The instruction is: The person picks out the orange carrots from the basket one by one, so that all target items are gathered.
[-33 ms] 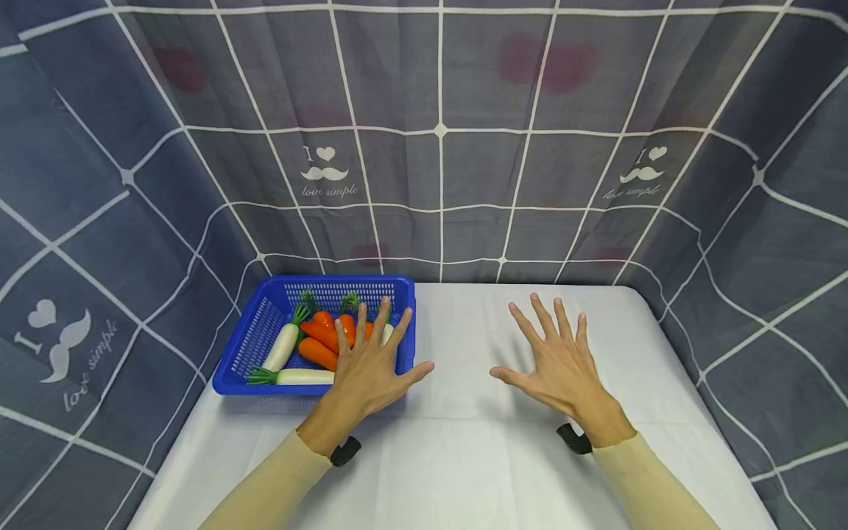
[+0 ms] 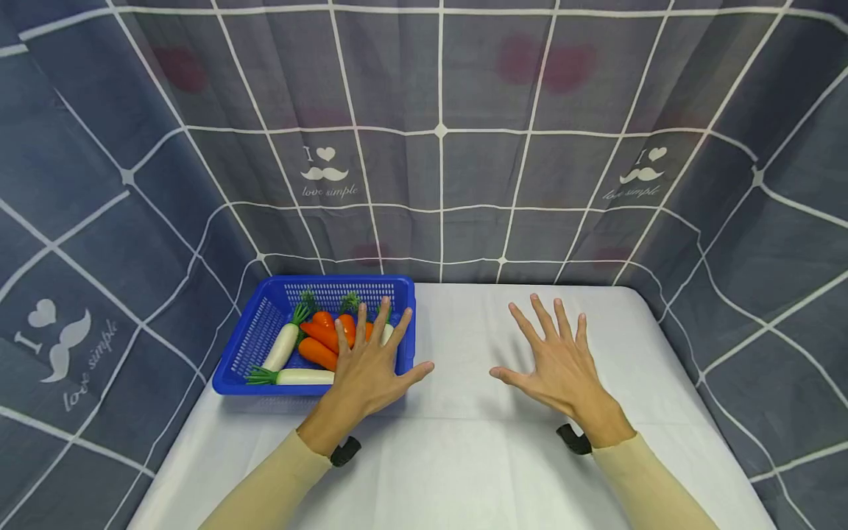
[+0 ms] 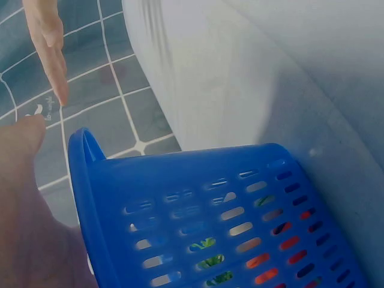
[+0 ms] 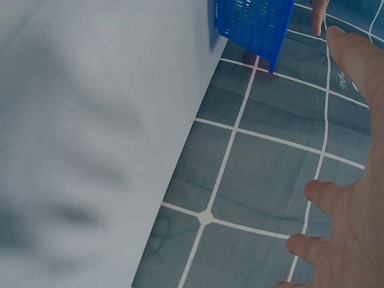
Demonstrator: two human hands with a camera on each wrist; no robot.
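My left hand (image 2: 367, 375) is held palm down with fingers spread, over the right front part of a blue basket (image 2: 248, 335). It hides part of the contents. Inside lie orange carrots (image 2: 318, 353) with green tops, a white radish (image 2: 283, 346) along the left side and another white radish (image 2: 305, 377) along the front. A further white piece shows between my fingers. To the right, my right hand (image 2: 559, 368) hovers over the white tabletop, fingers spread and holding nothing. In the left wrist view the basket's slotted wall (image 3: 198, 192) stands beside my left thumb.
A white cloth (image 2: 464, 471) covers the table. Grey checked curtains (image 2: 490, 169) with white lines enclose its back and both sides. Black wrist straps (image 2: 345, 451) sit below each hand. The basket stands at the table's back left, near the left curtain.
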